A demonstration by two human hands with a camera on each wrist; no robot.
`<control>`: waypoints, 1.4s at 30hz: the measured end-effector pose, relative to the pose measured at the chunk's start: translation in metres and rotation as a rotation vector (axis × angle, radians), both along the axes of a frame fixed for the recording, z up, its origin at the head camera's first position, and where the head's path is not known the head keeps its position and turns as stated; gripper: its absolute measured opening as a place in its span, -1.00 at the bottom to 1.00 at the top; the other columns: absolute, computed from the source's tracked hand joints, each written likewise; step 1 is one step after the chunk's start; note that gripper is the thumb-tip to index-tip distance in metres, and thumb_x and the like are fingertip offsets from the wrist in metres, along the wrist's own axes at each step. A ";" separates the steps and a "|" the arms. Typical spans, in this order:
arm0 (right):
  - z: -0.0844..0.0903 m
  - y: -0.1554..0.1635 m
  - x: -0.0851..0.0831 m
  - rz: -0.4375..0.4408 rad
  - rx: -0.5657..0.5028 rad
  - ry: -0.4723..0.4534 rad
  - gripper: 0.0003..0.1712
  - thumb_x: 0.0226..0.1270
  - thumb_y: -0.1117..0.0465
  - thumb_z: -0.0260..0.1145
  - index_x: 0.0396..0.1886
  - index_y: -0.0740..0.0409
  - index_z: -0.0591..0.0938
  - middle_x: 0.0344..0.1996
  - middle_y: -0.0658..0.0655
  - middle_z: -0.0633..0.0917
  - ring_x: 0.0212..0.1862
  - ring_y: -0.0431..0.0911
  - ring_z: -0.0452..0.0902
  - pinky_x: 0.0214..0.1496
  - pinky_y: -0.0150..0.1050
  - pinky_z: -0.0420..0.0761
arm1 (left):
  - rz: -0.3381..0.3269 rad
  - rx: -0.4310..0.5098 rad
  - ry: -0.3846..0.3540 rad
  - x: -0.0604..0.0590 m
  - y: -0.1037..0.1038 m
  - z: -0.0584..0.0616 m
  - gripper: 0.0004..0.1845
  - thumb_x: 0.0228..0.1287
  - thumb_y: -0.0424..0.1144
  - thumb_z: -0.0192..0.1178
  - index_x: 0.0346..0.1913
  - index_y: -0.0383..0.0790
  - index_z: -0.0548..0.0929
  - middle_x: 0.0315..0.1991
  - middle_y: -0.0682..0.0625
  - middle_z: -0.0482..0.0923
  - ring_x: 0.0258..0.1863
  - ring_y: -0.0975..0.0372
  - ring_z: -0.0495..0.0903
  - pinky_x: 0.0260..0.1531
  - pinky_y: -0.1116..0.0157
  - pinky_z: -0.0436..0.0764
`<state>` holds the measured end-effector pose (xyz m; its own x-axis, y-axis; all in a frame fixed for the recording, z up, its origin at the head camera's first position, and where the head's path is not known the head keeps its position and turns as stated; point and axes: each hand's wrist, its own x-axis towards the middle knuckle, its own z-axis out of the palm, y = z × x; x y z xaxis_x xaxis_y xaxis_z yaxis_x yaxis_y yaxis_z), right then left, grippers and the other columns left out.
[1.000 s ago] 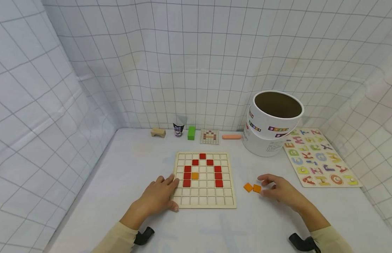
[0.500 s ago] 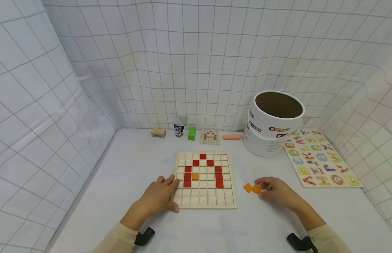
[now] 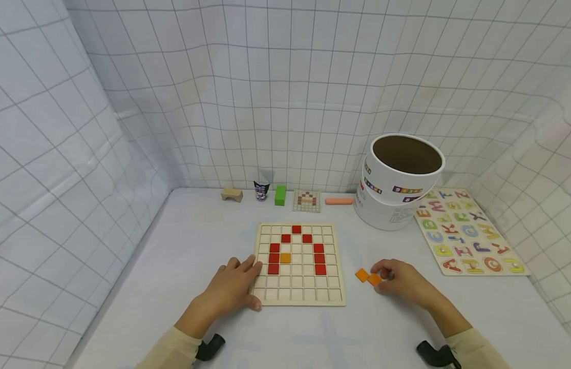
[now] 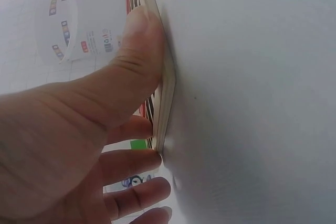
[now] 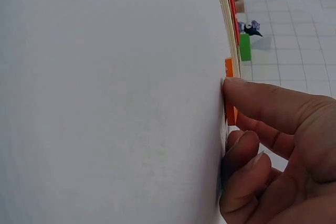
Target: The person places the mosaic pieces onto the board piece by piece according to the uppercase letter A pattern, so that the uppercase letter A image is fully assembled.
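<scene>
Fingertips (image 3: 376, 266) of the right hand (image 3: 402, 283) pinch an orange tile (image 3: 374, 279) on the table beside the grid board (image 3: 298, 302), steadied by the flat left hand (image 3: 230, 289); a clean lift needs a firm edge grip.

Two orange tiles (image 3: 368, 277) flat, beside grid board (image 3: 298, 264).

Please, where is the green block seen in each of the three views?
Head view: green block stands at the back wall, upper middle.
Left wrist view: a green patch shows between the fingers, lower middle.
Right wrist view: upper right.
Shared landmark: the wooden grid board.
</scene>
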<state>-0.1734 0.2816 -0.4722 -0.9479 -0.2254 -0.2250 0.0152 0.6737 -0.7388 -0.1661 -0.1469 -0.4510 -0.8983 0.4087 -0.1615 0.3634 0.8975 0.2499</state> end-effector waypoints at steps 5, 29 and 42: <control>0.000 -0.001 -0.001 -0.026 0.043 0.032 -0.66 0.16 0.24 0.51 -0.08 0.09 0.62 -0.30 0.06 0.55 -0.23 -0.06 0.44 -0.26 -0.27 0.46 | 0.002 0.010 0.003 0.001 0.000 0.000 0.03 -0.15 0.15 0.55 0.44 -0.22 0.47 0.50 -0.24 0.32 0.18 -0.07 0.40 0.06 -0.06 0.44; 0.003 0.002 0.000 -0.136 -0.545 -0.157 -0.35 0.30 0.24 0.47 0.24 0.37 0.35 -0.28 0.13 0.61 -0.35 -0.07 0.65 -0.37 -0.28 0.66 | -0.006 0.004 0.002 -0.001 -0.001 -0.002 0.03 -0.13 0.16 0.54 0.45 -0.22 0.46 0.50 -0.23 0.32 0.20 -0.07 0.40 0.09 -0.07 0.44; 0.000 -0.002 -0.003 -0.129 -0.586 -0.174 -0.34 0.33 0.23 0.46 0.26 0.37 0.34 -0.30 0.12 0.65 -0.40 -0.11 0.62 -0.40 -0.33 0.62 | -0.009 0.011 0.012 -0.001 0.000 0.000 0.03 -0.14 0.14 0.55 0.44 -0.24 0.47 0.49 -0.24 0.33 0.20 -0.07 0.41 0.07 -0.07 0.45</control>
<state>-0.1760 0.2796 -0.4720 -0.9364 -0.2445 -0.2516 0.2222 0.1416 -0.9647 -0.1668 -0.1472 -0.4515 -0.8964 0.4185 -0.1462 0.3747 0.8914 0.2549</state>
